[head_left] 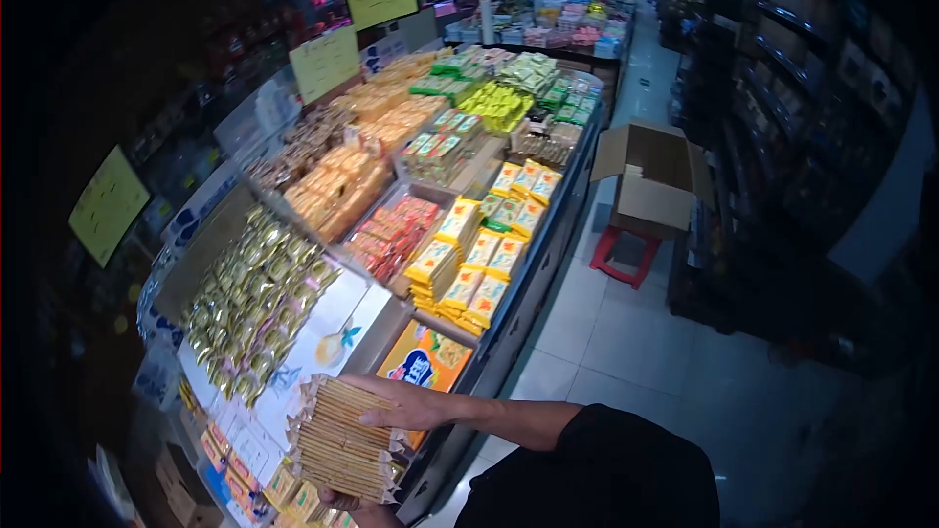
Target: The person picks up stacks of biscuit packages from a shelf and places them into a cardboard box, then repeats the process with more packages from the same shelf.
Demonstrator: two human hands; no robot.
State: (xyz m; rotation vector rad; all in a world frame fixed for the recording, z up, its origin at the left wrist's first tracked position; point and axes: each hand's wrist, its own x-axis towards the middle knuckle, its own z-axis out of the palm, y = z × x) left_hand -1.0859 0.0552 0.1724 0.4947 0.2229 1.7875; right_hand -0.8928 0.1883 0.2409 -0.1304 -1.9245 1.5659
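A stack of clear-wrapped packs of tan biscuit sticks (342,438) is held between my two hands at the lower middle. My right hand (409,405) grips the upper right side, its thumb lying over the front of the packs. Below, my left hand (360,510) supports the lower edge; most of its fingers are hidden by the packs and the frame edge. Just behind my right hand lies an orange printed box (423,360) in a display compartment. White printed sheeting (337,318) covers the compartment left of it.
Gold-wrapped sweets (256,298), red packets (393,235) and yellow-and-white packs (469,269) fill the sloped display. An opened cardboard box (650,210) stands on a red stool (624,256) in the tiled aisle. Dark shelves (782,88) line the right side. Yellow signs (325,64) rise behind the display.
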